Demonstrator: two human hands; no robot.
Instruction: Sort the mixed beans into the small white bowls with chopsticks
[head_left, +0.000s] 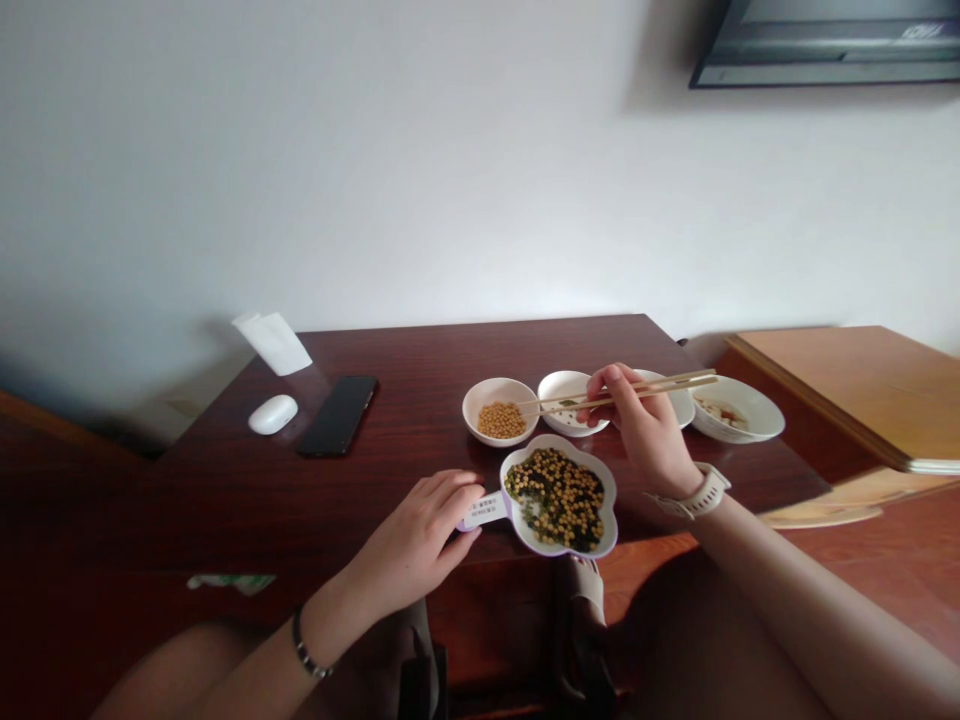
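Observation:
My left hand (429, 530) is closed round the labelled handle of a flower-shaped bowl (611, 515) at the table's front edge. Yellow beans mixed with dark green bits (559, 495) fill that bowl. My right hand (649, 425) grips a pair of chopsticks (622, 393), whose tips point left over a round white bowl (480, 398). Yellow beans (501, 420) lie in this round bowl. Beneath the chopsticks stands a second white bowl (559, 384) with a few dark bits inside. A third white bowl (684, 405) is partly hidden behind my right hand.
At the right end of the dark table (420, 360) sits a wider white bowl (769, 420) with pale and brown pieces. A black phone (339, 415), a white rounded case (273, 414) and a folded white paper (276, 343) lie left. A wooden surface (862, 385) stands beyond the right side.

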